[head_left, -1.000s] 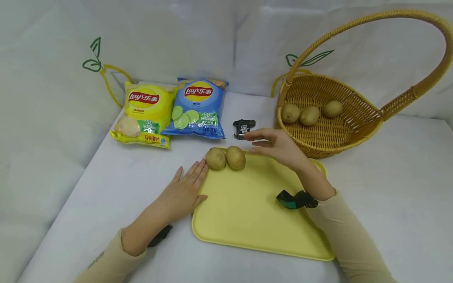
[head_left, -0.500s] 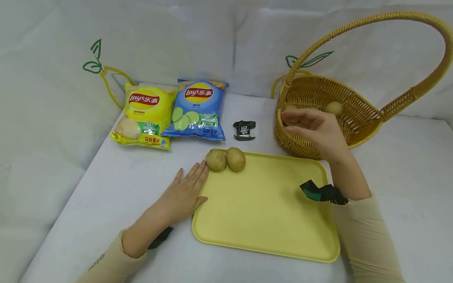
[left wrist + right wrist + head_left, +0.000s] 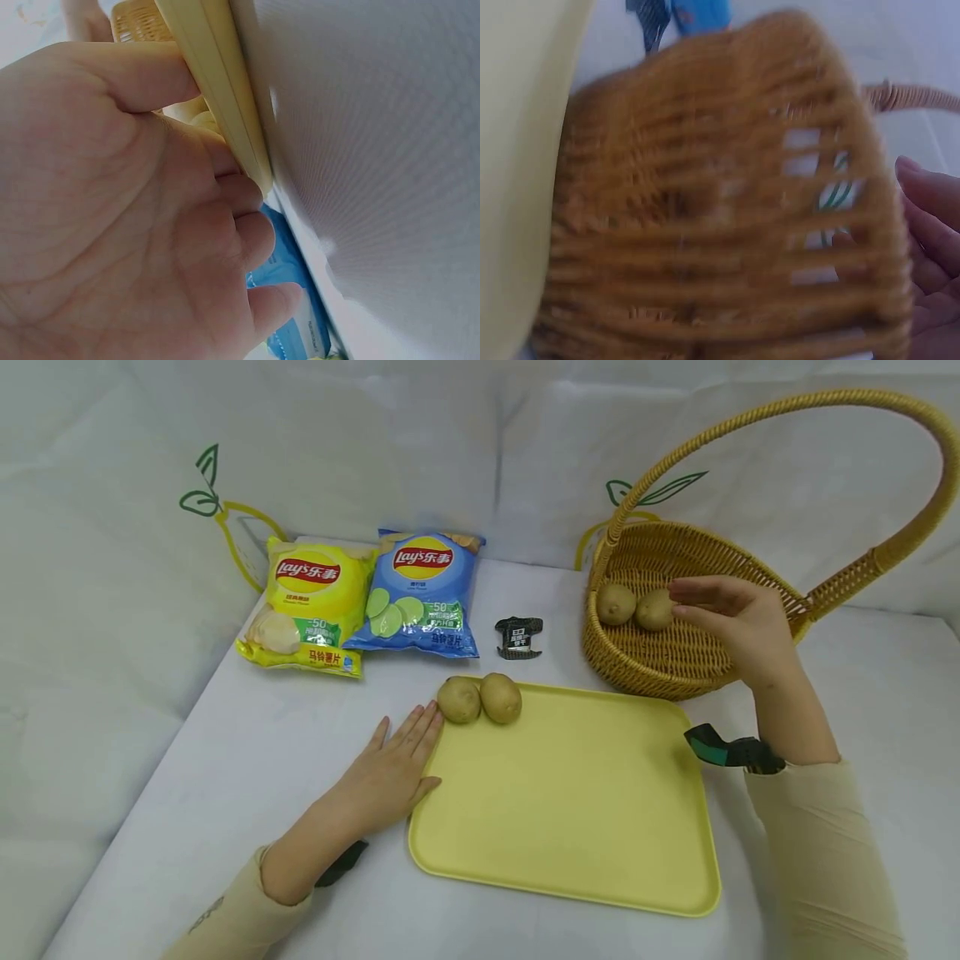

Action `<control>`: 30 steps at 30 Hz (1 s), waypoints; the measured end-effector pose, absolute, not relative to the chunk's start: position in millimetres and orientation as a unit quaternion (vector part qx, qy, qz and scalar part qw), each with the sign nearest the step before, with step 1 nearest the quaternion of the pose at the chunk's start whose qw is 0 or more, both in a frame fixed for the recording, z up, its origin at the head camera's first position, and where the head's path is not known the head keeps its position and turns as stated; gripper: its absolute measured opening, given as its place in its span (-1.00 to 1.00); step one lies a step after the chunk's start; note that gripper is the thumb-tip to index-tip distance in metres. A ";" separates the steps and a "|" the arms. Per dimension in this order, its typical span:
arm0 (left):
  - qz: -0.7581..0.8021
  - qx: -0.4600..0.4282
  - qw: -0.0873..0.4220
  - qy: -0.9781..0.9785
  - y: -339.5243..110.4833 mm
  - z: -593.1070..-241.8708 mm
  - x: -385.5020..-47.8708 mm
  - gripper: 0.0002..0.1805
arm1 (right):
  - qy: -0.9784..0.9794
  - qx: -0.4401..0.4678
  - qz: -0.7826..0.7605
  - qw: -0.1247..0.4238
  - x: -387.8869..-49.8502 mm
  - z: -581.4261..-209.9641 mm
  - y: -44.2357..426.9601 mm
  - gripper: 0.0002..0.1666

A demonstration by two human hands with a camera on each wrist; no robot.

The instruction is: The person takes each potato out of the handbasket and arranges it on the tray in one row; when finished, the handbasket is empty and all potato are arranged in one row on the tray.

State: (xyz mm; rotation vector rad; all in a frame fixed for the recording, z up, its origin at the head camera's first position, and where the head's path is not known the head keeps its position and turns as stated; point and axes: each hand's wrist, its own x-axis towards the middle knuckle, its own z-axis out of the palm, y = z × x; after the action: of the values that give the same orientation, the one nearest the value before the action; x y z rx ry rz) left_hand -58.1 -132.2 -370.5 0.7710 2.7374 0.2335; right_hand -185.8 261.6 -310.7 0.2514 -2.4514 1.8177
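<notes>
My left hand [image 3: 390,781] lies with straight fingers along the left edge of the yellow tray [image 3: 562,802]; the left wrist view shows its thumb and fingers touching the tray's rim [image 3: 225,90]. Two potatoes, one left [image 3: 458,700] and one right [image 3: 501,698], sit side by side in the tray's far left corner. Over the wicker basket [image 3: 637,664] is my right hand [image 3: 750,622], thumb and fingers apart, with no held object visible. Two potatoes [image 3: 617,604] show in the basket, the second [image 3: 656,609] near my right fingertips. A third potato there is hidden behind the hand.
A yellow chip bag [image 3: 311,602] and a blue chip bag [image 3: 420,593] lie at the back left. A small black packet [image 3: 518,637] lies between the blue bag and the basket. The basket's tall handle [image 3: 847,400] arches above its right side.
My right hand has moved right, from beside the tray's potatoes to over the basket, passing above the two left potatoes there. The left hand has stayed on the tray's edge.
</notes>
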 end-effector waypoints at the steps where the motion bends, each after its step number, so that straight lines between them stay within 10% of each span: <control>1: 0.081 0.267 0.144 0.949 -132.3 -370.4 -58.0 -0.22 | -0.810 0.071 0.581 0.039 -188.3 -311.5 265.8 -0.61; 30: 0.083 0.264 0.143 0.950 -131.9 -372.8 -58.9 -0.23 | -0.861 -0.106 0.497 -0.002 -233.1 -322.1 315.0 -0.36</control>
State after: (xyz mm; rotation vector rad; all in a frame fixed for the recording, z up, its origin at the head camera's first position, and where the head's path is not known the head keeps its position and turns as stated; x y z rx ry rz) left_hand -58.9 -131.9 -372.8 0.7609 2.7403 0.2397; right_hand -233.1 315.0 -322.1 -0.3336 -2.7088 1.5636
